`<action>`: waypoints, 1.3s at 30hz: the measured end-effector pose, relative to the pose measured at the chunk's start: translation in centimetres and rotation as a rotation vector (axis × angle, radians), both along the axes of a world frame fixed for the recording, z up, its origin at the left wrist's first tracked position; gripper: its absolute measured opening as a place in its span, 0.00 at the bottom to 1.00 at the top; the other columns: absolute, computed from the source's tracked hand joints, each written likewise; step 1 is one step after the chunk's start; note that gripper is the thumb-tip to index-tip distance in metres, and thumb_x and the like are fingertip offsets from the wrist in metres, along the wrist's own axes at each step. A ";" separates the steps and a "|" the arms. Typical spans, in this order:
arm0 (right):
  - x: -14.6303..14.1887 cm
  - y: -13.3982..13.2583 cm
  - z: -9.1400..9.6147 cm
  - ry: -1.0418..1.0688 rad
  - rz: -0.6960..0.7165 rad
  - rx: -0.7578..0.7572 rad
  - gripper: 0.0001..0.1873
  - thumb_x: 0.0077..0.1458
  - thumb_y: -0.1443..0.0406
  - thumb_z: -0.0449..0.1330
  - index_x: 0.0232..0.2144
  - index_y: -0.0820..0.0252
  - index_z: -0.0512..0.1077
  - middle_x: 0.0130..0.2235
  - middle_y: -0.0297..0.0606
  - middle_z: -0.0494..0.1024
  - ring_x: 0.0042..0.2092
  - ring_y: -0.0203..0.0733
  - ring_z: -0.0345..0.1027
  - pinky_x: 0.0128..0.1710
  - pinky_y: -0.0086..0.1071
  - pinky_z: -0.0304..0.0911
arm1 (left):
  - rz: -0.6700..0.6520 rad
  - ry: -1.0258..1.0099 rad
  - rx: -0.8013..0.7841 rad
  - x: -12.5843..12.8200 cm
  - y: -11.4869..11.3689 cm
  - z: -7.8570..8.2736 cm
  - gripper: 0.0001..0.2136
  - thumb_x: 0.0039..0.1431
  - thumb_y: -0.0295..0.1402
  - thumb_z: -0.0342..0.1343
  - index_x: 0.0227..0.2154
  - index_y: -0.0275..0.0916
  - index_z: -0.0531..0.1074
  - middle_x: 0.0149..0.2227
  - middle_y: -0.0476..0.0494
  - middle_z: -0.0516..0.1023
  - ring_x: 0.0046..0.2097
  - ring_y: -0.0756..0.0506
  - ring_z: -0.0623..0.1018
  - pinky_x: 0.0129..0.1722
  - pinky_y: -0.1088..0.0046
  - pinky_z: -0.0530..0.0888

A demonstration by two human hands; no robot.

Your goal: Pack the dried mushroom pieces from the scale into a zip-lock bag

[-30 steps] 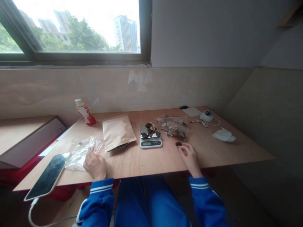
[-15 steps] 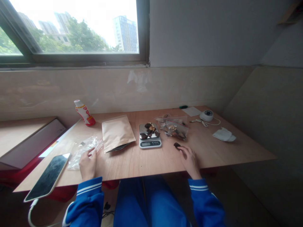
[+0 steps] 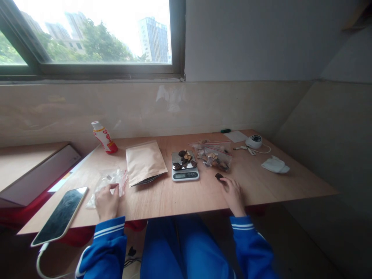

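My left hand rests on the wooden table with its fingers closed on the near edge of a clear plastic bag. My right hand lies near the table's front edge, fingertips touching a small dark piece. Between the hands stands a small digital scale with several dark dried pieces on its platform. Just right of the scale lie clear zip bags filled with more dried pieces. A tan paper pouch lies left of the scale.
A phone with a cable lies at the near left corner. A small red and white bottle stands at the back left. At the far right are a white round device, a paper sheet and a crumpled tissue.
My left hand drew back toward the table edge and gathered the clear bag, which now lies more bunched. My right hand stayed by the small dark piece.
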State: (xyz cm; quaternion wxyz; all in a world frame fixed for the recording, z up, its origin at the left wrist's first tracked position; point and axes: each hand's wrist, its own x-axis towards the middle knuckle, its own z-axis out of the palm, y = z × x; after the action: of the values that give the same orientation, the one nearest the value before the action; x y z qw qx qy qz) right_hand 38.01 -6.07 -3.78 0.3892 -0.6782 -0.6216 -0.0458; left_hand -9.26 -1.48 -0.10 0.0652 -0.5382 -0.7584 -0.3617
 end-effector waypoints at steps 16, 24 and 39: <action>-13.3 11.5 9.6 0.098 0.358 -0.070 0.05 0.54 0.66 0.58 0.33 0.57 0.75 0.39 0.39 0.75 0.43 0.45 0.64 0.46 0.37 0.57 | -0.254 -0.209 0.367 13.4 0.1 -0.3 0.15 0.62 0.40 0.44 0.47 0.36 0.63 0.38 0.40 0.68 0.42 0.43 0.69 0.46 0.60 0.66; -12.1 11.6 6.7 -0.003 0.292 -0.098 0.11 0.57 0.64 0.56 0.42 0.55 0.73 0.47 0.41 0.71 0.48 0.48 0.60 0.48 0.41 0.55 | -0.242 -0.301 0.417 12.7 0.4 -0.5 0.20 0.62 0.36 0.45 0.55 0.34 0.61 0.35 0.43 0.66 0.39 0.45 0.66 0.43 0.63 0.66; -7.9 9.9 4.2 0.071 0.286 -0.106 0.08 0.56 0.68 0.53 0.37 0.61 0.72 0.40 0.44 0.74 0.44 0.48 0.66 0.47 0.41 0.61 | -0.205 -0.387 0.436 12.8 0.5 -0.7 0.21 0.60 0.37 0.47 0.55 0.35 0.62 0.36 0.43 0.66 0.39 0.45 0.66 0.42 0.66 0.66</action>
State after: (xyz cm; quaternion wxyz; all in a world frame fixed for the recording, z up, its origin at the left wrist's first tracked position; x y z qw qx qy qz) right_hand 30.08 3.83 0.47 0.3771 -0.6034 -0.6994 0.0669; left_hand 3.50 -0.99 -0.81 -0.0030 -0.5063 -0.6032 -0.6163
